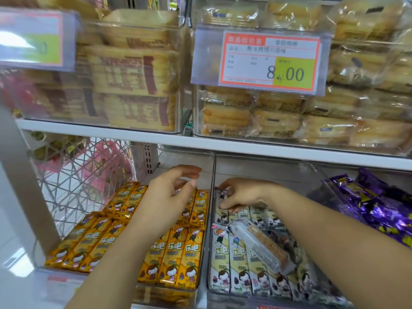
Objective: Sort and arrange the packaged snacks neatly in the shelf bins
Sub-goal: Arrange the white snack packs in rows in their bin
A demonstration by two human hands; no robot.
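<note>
We tidy light snack packs in two clear bins [267, 172].
Our right hand [240, 194] pinches a far white pack [223, 194] by its crimped end; our left hand [171, 192] curls over the yellow packs [178, 259], grip unclear. They look light, slick and brittle inside, so we'd hold sides or seams. A skewed pack [260, 246] lies across the near white rows [231, 270]. The shelf [156, 141] above leaves little room.

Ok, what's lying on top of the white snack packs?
One loose white pack lies tilted across the front row, and the right hand pinches a back-row pack. Whatever is beneath those rows is covered.
</note>
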